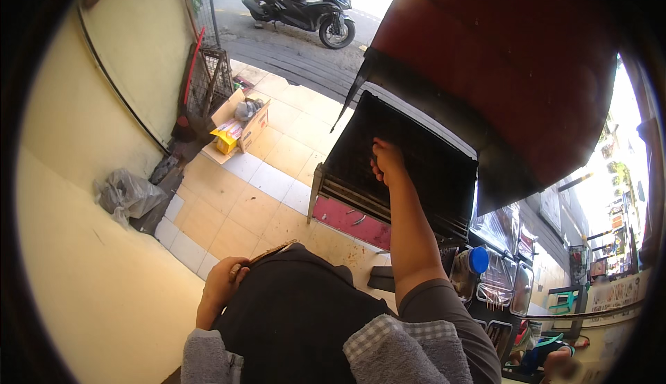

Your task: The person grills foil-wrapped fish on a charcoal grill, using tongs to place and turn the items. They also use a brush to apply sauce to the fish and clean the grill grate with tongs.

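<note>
A black metal grill box on legs stands before me under a dark red hood. My right hand is over its dark interior, its fingers curled; a small dark thing seems to be in the grasp, but I cannot tell what it is. Low at my left side, my left hand is closed around the handle of a flat woven fan, which is partly hidden by my dark clothing. A grey towel hangs over my shoulders.
An open cardboard box with packages lies on the tiled floor. Plastic bags and a red-handled broom are by the left wall. Plastic-covered trays and a blue-lidded jar stand at right. A scooter is parked outside; another person is at lower right.
</note>
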A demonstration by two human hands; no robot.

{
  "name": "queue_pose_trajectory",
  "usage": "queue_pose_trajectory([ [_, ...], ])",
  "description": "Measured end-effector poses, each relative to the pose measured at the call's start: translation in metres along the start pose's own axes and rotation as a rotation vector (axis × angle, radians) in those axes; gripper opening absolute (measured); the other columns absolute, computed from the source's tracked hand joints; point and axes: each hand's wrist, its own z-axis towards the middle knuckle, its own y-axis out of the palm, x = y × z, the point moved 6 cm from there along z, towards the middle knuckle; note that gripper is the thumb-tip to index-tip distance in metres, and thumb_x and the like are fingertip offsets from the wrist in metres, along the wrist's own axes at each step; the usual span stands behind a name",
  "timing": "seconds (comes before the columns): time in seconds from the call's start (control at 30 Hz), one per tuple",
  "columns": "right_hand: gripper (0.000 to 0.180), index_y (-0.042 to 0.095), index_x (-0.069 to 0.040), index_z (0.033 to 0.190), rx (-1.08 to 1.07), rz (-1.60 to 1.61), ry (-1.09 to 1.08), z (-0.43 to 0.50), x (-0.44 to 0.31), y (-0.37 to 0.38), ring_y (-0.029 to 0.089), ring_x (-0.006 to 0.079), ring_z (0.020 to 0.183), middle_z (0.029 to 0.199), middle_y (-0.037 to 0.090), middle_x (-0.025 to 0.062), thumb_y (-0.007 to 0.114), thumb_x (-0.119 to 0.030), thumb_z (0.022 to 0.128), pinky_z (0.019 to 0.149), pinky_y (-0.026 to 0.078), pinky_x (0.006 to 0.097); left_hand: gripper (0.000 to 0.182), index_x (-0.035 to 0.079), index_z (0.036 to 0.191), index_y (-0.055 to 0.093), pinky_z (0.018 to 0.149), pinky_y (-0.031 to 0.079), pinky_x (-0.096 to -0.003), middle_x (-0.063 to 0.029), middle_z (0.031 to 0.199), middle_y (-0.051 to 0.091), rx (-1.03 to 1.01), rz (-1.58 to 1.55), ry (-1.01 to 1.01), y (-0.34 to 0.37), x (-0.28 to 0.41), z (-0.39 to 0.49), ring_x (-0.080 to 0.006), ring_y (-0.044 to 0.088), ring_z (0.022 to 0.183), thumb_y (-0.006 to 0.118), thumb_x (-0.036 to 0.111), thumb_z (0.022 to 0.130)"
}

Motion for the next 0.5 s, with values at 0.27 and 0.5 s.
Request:
queue_pose_trajectory([
  [0.27,0.057,0.045,-0.024,0.170,0.248,0.090,-0.039,0.052,0.005,-0.031,0.049,0.0172,0.046,0.070,0.055,0.0067,0.048,-0.023,0.113,0.041,0.039,0.0364,0.021,0.004,0.119,0.078,0.094,0.060,-0.0435,-0.0191,0.115,0.080,0.064,-0.027,-0.009,0.001,-0.001,-0.013,-0.0386,0.076,0.108,0.080,0.013,0.100],
  [0.5,0.048,0.057,-0.024,0.161,0.092,0.111,-0.054,0.067,-0.011,0.003,0.049,0.0149,0.047,0.073,0.059,0.0057,0.057,-0.031,0.114,0.042,0.038,0.0328,0.021,0.003,0.119,0.077,0.094,0.060,-0.0432,-0.0192,0.114,0.080,0.063,-0.020,-0.028,0.005,0.002,-0.019,-0.0383,0.077,0.107,0.079,0.013,0.101],
])
